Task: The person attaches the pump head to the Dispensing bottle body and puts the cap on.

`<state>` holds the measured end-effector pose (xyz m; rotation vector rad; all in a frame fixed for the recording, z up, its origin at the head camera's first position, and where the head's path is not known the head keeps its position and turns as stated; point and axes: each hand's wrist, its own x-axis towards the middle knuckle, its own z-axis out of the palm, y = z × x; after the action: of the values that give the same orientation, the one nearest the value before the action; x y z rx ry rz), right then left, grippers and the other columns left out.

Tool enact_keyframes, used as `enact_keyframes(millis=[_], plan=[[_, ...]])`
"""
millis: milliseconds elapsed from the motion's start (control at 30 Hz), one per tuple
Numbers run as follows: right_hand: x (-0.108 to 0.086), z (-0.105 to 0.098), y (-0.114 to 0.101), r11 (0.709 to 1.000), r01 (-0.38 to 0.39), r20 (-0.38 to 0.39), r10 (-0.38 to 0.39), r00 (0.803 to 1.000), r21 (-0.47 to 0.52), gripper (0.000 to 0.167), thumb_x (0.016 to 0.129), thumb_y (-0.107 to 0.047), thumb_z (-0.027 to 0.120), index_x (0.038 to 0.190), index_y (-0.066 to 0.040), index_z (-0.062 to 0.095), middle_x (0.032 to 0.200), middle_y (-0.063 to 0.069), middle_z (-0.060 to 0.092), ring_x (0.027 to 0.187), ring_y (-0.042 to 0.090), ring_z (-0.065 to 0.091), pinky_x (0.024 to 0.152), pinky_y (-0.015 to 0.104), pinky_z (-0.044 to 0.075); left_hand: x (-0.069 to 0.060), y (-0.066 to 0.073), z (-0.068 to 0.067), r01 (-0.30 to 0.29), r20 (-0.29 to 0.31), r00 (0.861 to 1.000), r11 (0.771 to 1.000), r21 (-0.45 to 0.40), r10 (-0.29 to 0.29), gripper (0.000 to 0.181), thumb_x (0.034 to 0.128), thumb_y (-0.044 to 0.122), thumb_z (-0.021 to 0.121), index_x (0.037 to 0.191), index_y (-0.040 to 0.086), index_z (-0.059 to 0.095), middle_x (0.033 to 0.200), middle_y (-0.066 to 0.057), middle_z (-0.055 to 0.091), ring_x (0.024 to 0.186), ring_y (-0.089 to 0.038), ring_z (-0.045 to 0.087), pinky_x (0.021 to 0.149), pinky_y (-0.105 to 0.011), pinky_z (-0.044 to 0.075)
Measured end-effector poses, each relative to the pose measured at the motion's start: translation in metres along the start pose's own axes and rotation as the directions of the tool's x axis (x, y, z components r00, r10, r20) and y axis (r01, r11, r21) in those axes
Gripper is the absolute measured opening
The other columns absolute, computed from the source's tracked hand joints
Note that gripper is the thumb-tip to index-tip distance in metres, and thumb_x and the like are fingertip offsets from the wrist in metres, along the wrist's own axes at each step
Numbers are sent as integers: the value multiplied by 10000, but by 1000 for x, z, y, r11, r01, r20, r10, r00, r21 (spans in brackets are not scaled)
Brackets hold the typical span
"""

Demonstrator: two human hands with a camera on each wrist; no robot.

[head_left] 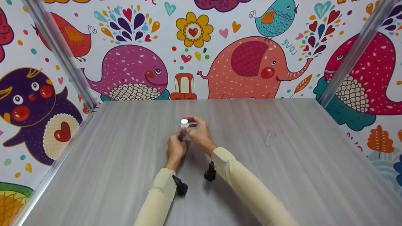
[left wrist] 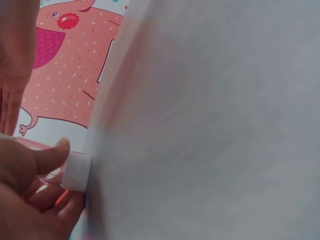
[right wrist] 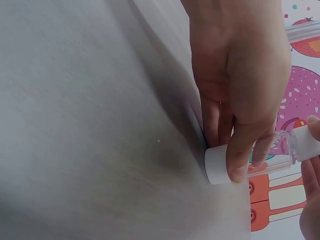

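Note:
A small clear bottle [right wrist: 271, 159] with a white base [right wrist: 218, 165] and a white top [head_left: 184, 121] is between both hands, upright in the head view. My left hand [head_left: 176, 147] grips its lower end. In the left wrist view, the left thumb and fingers hold around the white base [left wrist: 76, 171]. Higher up, my right hand [head_left: 199, 133] pinches the white top, with its fingers [right wrist: 310, 175] at the right edge of the right wrist view. Part of the bottle's body is hidden behind fingers in the head view.
A small clear cup-like cylinder [head_left: 270, 137] stands on the grey wood-grain table [head_left: 298, 175], right of the hands. Behind the table is a wall [head_left: 185, 62] printed with cartoon animals. Metal posts [head_left: 351, 56] stand at the sides. A black camera [head_left: 180, 185] hangs at the left wrist.

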<state>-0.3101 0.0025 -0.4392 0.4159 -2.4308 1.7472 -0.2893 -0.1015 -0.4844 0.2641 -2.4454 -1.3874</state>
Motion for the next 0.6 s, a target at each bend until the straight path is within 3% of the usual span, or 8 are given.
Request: enact_keyframes(millis=[300, 500, 600], plan=[[3, -4, -4, 1000, 31, 54, -31, 998, -5, 488, 880, -91, 731, 1348, -162, 611, 1346, 78, 588, 1264, 300, 574, 1058, 470, 477, 0, -1, 1, -22, -11, 1000, 1000, -22, 22, 188, 775, 29, 767, 959, 12, 735, 846, -151, 713, 753, -235, 568, 713, -399, 466], [4, -5, -1, 992, 127, 106, -125, 986, -16, 433, 915, -4, 613, 1341, -81, 613, 1349, 132, 618, 1254, 291, 592, 1070, 492, 460, 2, -2, 2, -66, -35, 997, 998, -18, 65, 143, 747, -1, 769, 878, -8, 712, 733, -126, 645, 685, -216, 500, 654, -354, 406], [5, -5, 0, 989, 142, 116, -137, 984, -37, 399, 920, 8, 607, 1313, -52, 629, 1303, 132, 651, 1210, 276, 619, 1051, 463, 482, 2, -2, 2, -67, -34, 997, 998, -13, 67, 128, 758, -11, 753, 876, 8, 709, 731, -114, 641, 687, -219, 518, 652, -355, 408]])
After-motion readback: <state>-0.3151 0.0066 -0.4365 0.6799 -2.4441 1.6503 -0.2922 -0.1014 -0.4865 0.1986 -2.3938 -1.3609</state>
